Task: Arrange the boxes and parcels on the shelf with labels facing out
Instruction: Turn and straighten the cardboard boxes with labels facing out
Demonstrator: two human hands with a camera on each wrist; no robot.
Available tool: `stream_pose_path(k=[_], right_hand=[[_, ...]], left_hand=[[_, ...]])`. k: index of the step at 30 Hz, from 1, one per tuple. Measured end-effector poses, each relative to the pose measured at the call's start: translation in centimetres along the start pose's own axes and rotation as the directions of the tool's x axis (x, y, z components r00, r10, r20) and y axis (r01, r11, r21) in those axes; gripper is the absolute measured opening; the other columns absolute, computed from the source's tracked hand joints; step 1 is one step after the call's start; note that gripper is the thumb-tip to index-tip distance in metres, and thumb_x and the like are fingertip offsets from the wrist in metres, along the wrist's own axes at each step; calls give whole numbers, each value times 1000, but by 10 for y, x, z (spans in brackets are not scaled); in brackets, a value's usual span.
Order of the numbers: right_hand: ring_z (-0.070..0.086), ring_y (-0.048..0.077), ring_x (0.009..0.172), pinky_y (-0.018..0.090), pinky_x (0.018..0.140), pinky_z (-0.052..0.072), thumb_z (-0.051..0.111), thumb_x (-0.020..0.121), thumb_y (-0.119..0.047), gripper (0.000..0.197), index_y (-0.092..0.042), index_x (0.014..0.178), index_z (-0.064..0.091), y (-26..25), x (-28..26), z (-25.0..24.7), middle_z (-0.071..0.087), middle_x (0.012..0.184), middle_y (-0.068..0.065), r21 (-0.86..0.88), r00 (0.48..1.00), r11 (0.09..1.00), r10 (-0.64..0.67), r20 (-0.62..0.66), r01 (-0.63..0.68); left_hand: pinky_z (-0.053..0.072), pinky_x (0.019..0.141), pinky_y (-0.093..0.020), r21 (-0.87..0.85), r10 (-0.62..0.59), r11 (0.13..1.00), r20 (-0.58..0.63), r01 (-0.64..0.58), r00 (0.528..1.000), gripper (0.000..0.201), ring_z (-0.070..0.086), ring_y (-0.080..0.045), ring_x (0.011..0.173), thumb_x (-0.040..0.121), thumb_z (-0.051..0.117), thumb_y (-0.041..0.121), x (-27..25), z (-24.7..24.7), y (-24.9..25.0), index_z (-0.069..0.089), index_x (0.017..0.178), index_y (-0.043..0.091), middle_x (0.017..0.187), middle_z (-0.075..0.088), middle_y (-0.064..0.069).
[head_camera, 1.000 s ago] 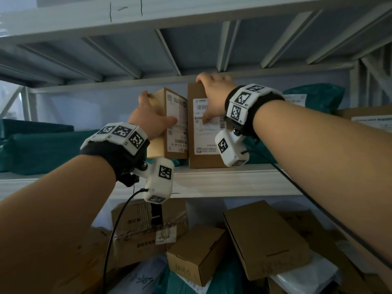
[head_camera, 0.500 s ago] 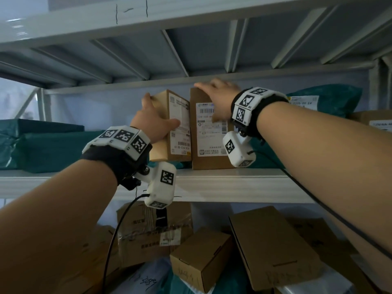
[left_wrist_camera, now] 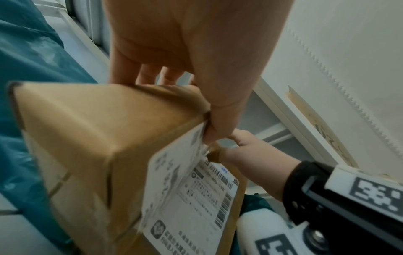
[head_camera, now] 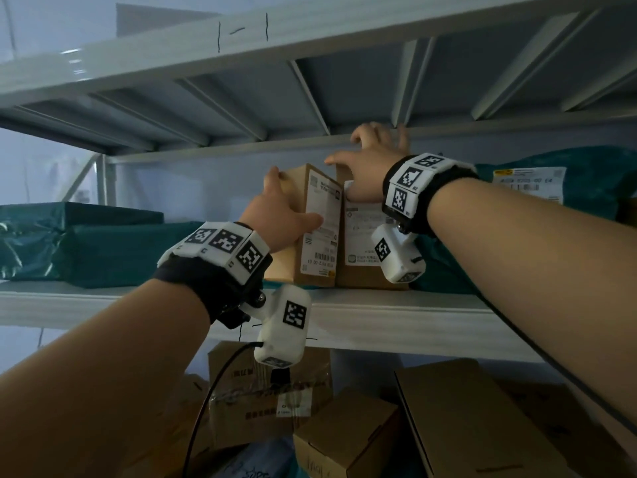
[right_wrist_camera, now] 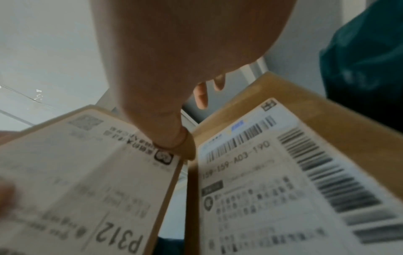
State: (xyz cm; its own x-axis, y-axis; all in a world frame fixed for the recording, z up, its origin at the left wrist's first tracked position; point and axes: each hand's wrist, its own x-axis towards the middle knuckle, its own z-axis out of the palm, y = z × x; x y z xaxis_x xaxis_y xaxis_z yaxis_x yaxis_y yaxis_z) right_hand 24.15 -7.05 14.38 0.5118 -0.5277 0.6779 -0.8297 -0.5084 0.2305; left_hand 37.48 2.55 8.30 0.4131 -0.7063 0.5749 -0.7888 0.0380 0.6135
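— Where are your hands just now?

— Both up on the middle shelf (head_camera: 379,307). My left hand (head_camera: 279,219) grips the smaller cardboard box (head_camera: 310,229): thumb laid across its white label, fingers wrapped round the far side. That box stands on the shelf's board, tilted, its top leaning away from its neighbour.

— And the neighbour?

— The taller cardboard box (head_camera: 362,257), just right of the first one on the same shelf, their lower edges touching. Its label faces out towards me (the right wrist view reads "159-159-A03-190" on it, and "P312" on the smaller box's label). My right hand (head_camera: 370,160) rests over its top front edge, thumb stretched out along the top corner, the other fingers loosely bent above the box; I cannot tell whether they really clasp it.

— What else sits on that shelf?

— A green parcel (head_camera: 551,201) with a label facing out, right of the taller box, and dark green wrapped parcels (head_camera: 86,243) well to the left. Under the shelf, loose cardboard boxes (head_camera: 465,426) lie heaped.
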Motion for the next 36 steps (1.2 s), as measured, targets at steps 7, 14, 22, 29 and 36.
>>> stream_pose_path(k=[7,14,22,29,36], right_hand=[[4,35,146,67,111,-5,51,79,-36,53,-38,132,48,-20,27,20,16,156,4,-42,992,998,49,119,-44],[21,39,136,67,108,0,54,82,-59,48,-28,118,59,-21,22,30,31,141,12,-142,996,989,39,83,-27],[22,40,134,63,110,8,63,78,-50,47,-24,117,59,-12,17,37,29,141,13,-220,997,973,76,34,-67],[23,40,132,61,108,13,63,74,-55,51,-25,115,61,5,10,36,29,142,13,-239,997,968,79,4,-75],[25,39,131,61,108,15,64,73,-55,51,-26,114,60,20,4,35,30,140,13,-254,994,962,107,11,-101]], left_hand=[[48,90,-42,123,55,992,-116,-41,992,99,52,-34,119,80,64,38,1,-6,-3,-7,149,30,140,42,-17],[45,93,-43,235,128,968,-135,-94,983,101,49,-34,122,82,64,36,-4,-7,-1,-12,148,33,143,36,-17],[47,90,-43,237,108,968,-122,-77,987,98,49,-36,121,83,62,37,-2,2,2,-10,148,32,143,36,-17],[48,83,-40,244,108,967,-120,-76,987,96,52,-36,118,83,62,36,-2,9,5,-9,148,32,141,37,-18],[47,75,-36,239,109,968,-112,-80,988,93,54,-35,114,84,62,34,-5,9,6,-6,148,32,140,39,-18]])
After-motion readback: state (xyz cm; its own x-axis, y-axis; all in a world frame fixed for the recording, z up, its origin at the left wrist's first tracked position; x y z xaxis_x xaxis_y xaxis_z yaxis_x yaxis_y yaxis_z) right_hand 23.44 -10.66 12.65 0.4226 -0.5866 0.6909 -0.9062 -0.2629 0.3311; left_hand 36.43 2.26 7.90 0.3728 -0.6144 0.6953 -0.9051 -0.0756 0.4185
